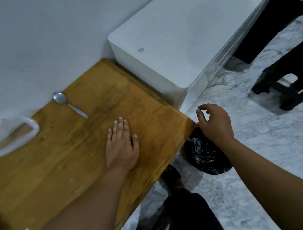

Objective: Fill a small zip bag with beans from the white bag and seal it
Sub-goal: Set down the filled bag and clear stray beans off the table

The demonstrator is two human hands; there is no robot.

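Forearms reach fwd: left hand flat on counter, fingers straight, holding nothing; right hand loosely curled, empty, over black bin bag. White bag lies open far left, near spoon. No zip bag visible; I'd fetch 1 first.

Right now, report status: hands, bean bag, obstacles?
Left hand flat on table. Right hand loosely curled above black bin bag. White bag open, far left. Spoon lying near it.
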